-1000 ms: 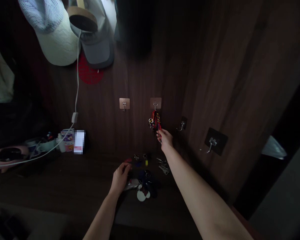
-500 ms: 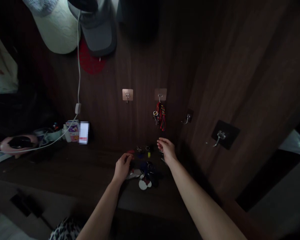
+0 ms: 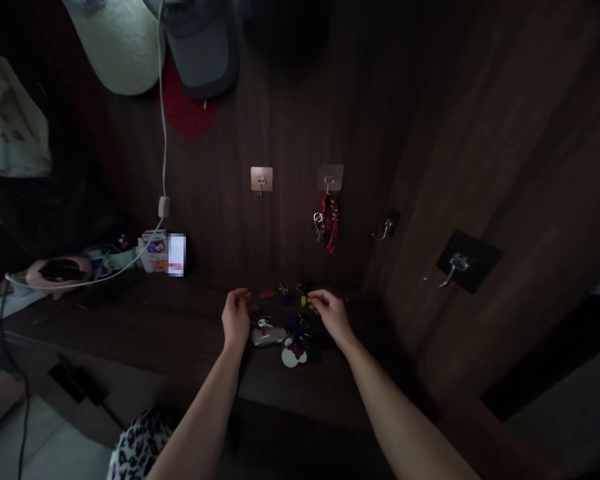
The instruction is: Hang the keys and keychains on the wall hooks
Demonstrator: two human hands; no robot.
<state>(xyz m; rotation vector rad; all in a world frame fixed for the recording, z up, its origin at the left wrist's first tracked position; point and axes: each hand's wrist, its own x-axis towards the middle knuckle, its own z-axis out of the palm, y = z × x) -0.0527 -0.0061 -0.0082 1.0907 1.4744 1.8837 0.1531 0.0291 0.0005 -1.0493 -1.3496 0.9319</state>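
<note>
Silver metal keys [image 3: 263, 323] lie on the dark brown wooden tabletop [image 3: 190, 307], just to the right of the bare left hand [image 3: 237, 319]. The fingers of this hand are bent, and I cannot tell if its grip is apart or together on something small. The bare right hand [image 3: 331, 316] is at the right side, with its fingertips just beside a small bright yellow tag [image 3: 303, 301]; whether the grip touches this tag, I cannot tell. Between the hands, on the near side, there are a shiny grey pouch [image 3: 269, 337], a dark blue bundle [image 3: 294, 325] and a flat white rounded charm [image 3: 289, 359]. A small flat red piece [image 3: 267, 293] lies farther away. On the far wall, a red braided cord bundle with coloured beads [image 3: 333, 230] hangs from a metal hook [image 3: 329, 182].
</note>
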